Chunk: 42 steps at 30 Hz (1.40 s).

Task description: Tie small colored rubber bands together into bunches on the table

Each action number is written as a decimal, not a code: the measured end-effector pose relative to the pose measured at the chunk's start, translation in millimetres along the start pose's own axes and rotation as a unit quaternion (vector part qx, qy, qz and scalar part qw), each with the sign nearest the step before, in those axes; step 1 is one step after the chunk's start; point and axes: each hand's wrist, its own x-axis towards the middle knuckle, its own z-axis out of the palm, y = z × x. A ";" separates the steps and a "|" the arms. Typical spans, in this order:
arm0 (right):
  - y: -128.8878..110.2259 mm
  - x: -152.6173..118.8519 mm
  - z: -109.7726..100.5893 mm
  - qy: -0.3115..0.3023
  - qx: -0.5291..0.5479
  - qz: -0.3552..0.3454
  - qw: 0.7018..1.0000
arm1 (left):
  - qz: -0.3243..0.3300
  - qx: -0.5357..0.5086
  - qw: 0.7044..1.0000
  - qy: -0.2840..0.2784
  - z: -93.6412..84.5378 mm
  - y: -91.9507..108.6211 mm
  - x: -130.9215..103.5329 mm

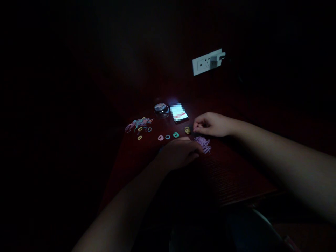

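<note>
My left hand (181,150) reaches over the dark red table (147,164), fingers curled at the edge of a small heap of purple elastic hair ties (202,143). Its fingertips are dim, and what they hold cannot be made out. Just behind the heap, my right hand (212,124) has its fingers closed in a pinch; anything between them is too small to see. Close to its fingertips lies a little stack of yellow hair ties (187,130). Leftward in a row are green hair ties (176,134), a blue hair tie (168,137) and pink hair ties (160,138).
A loose mixed pile of coloured hair ties (140,123) lies at the table's left, with a few singles beside it. Farther back are a round lidded jar (161,109) and a lit phone (179,112). A socket panel (204,63) holds a plug.
</note>
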 end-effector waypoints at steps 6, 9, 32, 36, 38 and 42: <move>0.7 0.5 0.2 0.001 0.000 -0.003 1.000 | -0.011 0.001 1.000 -0.012 3.0 1.4 4.7; 1.9 1.0 0.7 0.002 0.002 -0.007 1.000 | -0.013 0.010 1.000 -0.018 3.6 2.9 6.6; 5.7 2.3 3.3 0.004 -0.006 -0.010 1.000 | 0.014 0.011 0.998 0.065 9.5 0.4 5.8; 5.9 2.7 3.9 0.003 -0.005 -0.008 1.000 | 0.018 0.002 0.996 0.090 11.3 -0.3 9.6; 6.2 3.0 3.7 0.002 -0.006 -0.009 1.000 | 0.023 0.011 0.995 0.093 14.3 -1.7 12.5; 8.6 3.8 2.7 0.009 -0.002 -0.007 1.000 | 0.035 0.039 0.996 0.077 18.2 -5.2 15.3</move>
